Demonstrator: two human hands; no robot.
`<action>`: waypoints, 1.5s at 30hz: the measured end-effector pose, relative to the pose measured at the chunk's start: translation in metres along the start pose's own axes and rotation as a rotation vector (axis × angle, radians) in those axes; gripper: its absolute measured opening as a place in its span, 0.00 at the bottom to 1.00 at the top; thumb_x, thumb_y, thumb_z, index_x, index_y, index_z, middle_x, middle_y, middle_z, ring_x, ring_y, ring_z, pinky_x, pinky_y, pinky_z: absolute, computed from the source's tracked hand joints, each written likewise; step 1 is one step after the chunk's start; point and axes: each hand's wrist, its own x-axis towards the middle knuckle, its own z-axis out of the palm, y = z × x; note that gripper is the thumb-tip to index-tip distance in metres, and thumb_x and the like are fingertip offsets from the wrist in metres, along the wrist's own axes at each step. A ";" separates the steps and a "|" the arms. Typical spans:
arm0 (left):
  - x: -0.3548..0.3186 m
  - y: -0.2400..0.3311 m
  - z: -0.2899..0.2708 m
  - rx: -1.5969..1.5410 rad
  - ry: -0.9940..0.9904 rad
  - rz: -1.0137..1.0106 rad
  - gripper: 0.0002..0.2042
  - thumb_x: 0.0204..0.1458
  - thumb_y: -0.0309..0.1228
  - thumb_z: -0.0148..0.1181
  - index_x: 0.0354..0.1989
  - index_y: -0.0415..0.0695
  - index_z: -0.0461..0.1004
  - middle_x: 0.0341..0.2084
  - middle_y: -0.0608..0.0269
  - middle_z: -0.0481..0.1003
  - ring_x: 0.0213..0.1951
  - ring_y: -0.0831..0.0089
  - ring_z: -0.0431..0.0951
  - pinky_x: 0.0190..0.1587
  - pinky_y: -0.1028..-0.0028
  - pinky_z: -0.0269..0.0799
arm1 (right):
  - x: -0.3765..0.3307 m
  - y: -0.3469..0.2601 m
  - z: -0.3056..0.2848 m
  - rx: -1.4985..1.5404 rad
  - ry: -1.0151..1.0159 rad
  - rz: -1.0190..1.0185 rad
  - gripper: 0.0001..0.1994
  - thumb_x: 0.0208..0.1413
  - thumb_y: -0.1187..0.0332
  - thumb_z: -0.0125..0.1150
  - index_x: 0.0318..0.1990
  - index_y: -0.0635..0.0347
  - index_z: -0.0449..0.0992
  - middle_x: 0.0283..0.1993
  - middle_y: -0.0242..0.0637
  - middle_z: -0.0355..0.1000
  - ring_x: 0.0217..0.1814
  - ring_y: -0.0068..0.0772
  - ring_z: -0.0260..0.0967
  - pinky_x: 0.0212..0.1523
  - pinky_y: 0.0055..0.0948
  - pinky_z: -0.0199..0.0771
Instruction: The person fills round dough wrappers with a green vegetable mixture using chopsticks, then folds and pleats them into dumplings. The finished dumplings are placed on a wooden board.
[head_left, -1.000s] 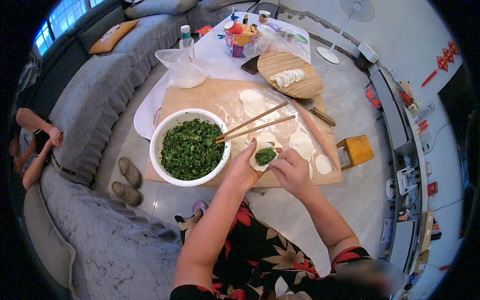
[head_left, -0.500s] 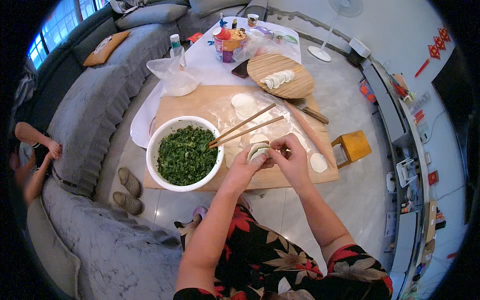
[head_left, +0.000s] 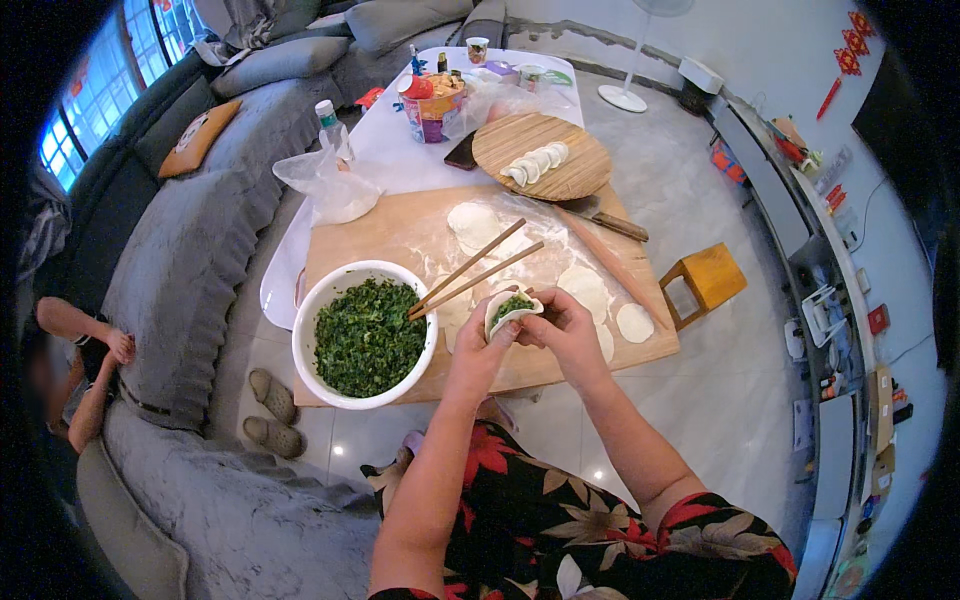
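Observation:
Between my two hands is a dumpling (head_left: 511, 309), its round wrapper partly folded with green filling showing at the top. My left hand (head_left: 482, 350) cups it from the left, and the fingers of my right hand (head_left: 566, 333) pinch its right edge. Left of my hands stands a white bowl (head_left: 304, 350) of chopped green filling (head_left: 368, 335), with a pair of chopsticks (head_left: 480, 262) resting in it and pointing up to the right. Flat dough wrappers (head_left: 634, 323) lie on the floured wooden board (head_left: 400, 225) beneath; some are partly hidden by my hands.
At the board's far right, a round wooden board (head_left: 590, 165) carries several folded dumplings (head_left: 537, 163). A knife (head_left: 620, 226) and a long rolling pin (head_left: 615, 262) lie near it. A plastic bag (head_left: 335, 190) and bottle (head_left: 333, 132) stand behind. A person's hand (head_left: 121, 346) shows at left.
The dumpling has tipped so that its green filling now faces up into view, and both hands have shifted on it. The whole view has tilted slightly.

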 end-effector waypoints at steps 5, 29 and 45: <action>0.002 0.001 0.006 0.042 0.053 -0.033 0.13 0.54 0.22 0.55 0.48 0.36 0.68 0.37 0.63 0.74 0.37 0.78 0.73 0.41 0.77 0.71 | 0.001 0.012 -0.003 -0.115 0.082 -0.111 0.09 0.53 0.74 0.60 0.40 0.67 0.70 0.33 0.36 0.72 0.31 0.20 0.70 0.32 0.20 0.71; 0.002 -0.009 -0.001 -0.345 0.098 -0.077 0.13 0.56 0.31 0.55 0.47 0.38 0.70 0.33 0.60 0.75 0.32 0.73 0.74 0.36 0.75 0.70 | -0.005 0.025 -0.004 -0.199 0.239 -0.175 0.03 0.51 0.77 0.60 0.33 0.65 0.73 0.34 0.31 0.67 0.36 0.19 0.66 0.38 0.19 0.67; 0.003 -0.009 -0.004 -0.354 0.078 -0.093 0.14 0.56 0.31 0.56 0.48 0.38 0.68 0.36 0.59 0.74 0.33 0.72 0.74 0.37 0.74 0.70 | 0.000 0.030 -0.001 -0.229 0.222 -0.261 0.03 0.52 0.76 0.59 0.31 0.64 0.72 0.34 0.30 0.67 0.34 0.19 0.63 0.36 0.19 0.65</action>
